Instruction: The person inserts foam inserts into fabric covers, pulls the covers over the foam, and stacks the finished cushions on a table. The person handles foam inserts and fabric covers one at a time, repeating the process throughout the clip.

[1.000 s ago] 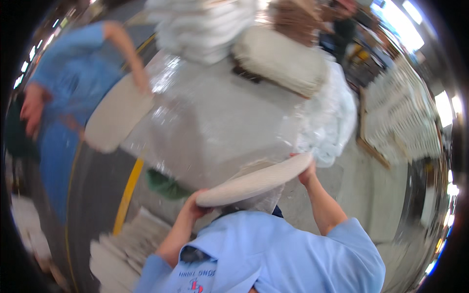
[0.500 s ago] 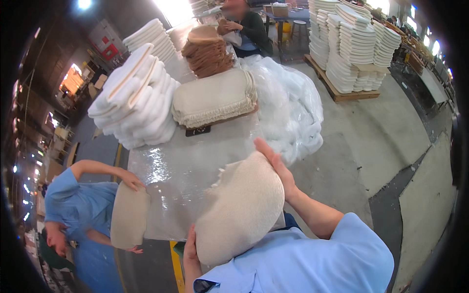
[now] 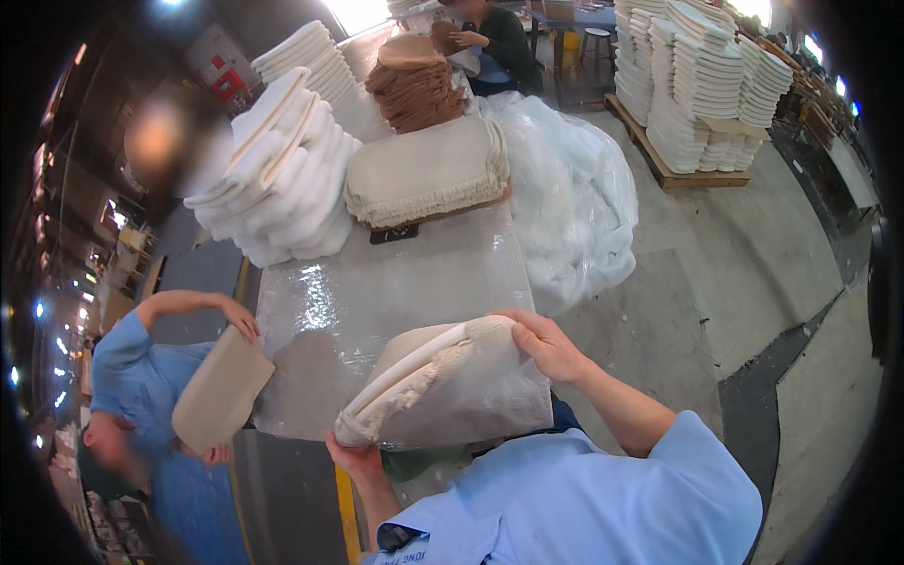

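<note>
Over the near end of the plastic-covered table (image 3: 395,282), one beige cushion cover (image 3: 443,386) is held up on a slant, its paler fuzzy lining showing along the upper edge. Two hands carry it: the left hand (image 3: 356,460) is closed on its lower corner, just off the table's near edge, and the right hand (image 3: 546,344) has its fingers curled over the top corner, above the table's right edge. Both belong to the person in the light blue shirt (image 3: 584,499) at the near end of the table. At the table's near left corner a second worker in blue (image 3: 132,377) grips one flat beige piece (image 3: 218,391) with both hands. Farther along the table lie three heaps: a white stack of padded pieces (image 3: 282,179) on its left side, a folded beige pile (image 3: 428,169) in its middle, and a brown pile (image 3: 414,85) toward its far end, where a third person in dark clothing (image 3: 494,42) sits. Off the table's right edge spills a mound of clear plastic sheeting (image 3: 574,188), and beyond that, well away from the table, a wooden pallet (image 3: 678,169) carries tall stacks of white pieces (image 3: 706,75).
</note>
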A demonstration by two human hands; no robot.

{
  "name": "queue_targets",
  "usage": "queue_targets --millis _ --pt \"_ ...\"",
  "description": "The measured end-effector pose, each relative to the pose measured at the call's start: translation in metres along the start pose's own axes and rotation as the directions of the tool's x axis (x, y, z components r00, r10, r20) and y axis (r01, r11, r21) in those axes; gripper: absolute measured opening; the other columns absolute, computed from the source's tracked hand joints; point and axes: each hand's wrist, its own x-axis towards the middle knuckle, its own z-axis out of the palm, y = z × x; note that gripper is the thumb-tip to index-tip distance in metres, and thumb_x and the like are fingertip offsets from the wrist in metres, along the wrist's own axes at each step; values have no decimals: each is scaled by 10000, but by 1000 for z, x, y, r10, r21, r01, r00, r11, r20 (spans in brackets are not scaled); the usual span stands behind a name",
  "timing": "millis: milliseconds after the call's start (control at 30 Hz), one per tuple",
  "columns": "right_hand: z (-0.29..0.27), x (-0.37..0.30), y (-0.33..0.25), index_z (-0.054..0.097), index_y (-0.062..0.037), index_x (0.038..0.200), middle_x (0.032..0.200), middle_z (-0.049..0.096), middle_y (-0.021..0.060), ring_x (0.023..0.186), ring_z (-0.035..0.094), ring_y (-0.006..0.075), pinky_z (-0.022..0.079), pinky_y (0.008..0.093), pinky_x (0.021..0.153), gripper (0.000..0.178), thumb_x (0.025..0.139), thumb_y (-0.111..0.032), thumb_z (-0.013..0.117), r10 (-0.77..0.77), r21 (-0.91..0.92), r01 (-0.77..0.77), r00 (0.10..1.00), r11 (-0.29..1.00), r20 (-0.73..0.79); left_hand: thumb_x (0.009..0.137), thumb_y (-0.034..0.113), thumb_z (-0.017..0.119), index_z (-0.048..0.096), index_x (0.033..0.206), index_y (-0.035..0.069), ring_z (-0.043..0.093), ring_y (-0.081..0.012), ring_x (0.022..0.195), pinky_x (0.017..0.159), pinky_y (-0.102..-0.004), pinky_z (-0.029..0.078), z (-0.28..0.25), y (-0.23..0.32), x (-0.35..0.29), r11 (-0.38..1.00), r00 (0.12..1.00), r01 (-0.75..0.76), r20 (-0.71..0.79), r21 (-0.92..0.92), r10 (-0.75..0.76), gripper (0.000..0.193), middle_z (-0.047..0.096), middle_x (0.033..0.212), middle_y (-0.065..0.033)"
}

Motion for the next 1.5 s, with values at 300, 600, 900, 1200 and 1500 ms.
queue_targets --millis 300,600,900,1200,1500 --pt "12 -2 51 648 -6 1339 1216 681 102 1124 613 199 473 346 1013 508 1126 -434 474 -28 23 40 925 999 -378 1010 434 536 621 1346 5 622 -331 1290 1123 -500 484 -13 -11 -16 994 996 -93 1 51 93 552 674 1350 -151" --pt "-27 -12 146 667 -37 1220 1200 703 90 1148 641 203 467 379 1048 423 1105 -397 475 338 527 -11 779 850 -529 1117 303 471 685 1206 29 592 -214 1235 1124 -390 408 10 -35 -33 963 967 -239 118 125 225 359 702 1259 -107" --pt "-28 -1 152 642 -15 1295 1271 709 116 1167 670 253 506 428 1052 566 1115 -509 429 352 674 -13 860 739 -370 1104 228 527 644 1241 42 568 -166 1240 1128 -346 381 31 -31 -59 908 916 -371 237 197 323 258 678 1305 -85" --pt "-17 -13 135 608 -3 1277 1285 672 112 1214 621 229 446 411 1093 492 1105 -449 493 349 555 -33 809 831 -474 1103 197 574 632 1145 85 568 -120 1126 1047 -316 419 -4 -51 -42 872 920 -391 140 294 365 133 661 1201 -34" --pt "2 -85 97 562 -47 1346 1291 638 93 1237 598 204 417 397 1126 422 1001 -277 642 326 468 -182 912 865 -249 1121 384 497 654 1215 76 586 -133 1019 941 -314 477 37 -46 56 898 909 -408 -20 168 417 359 644 1103 -27"
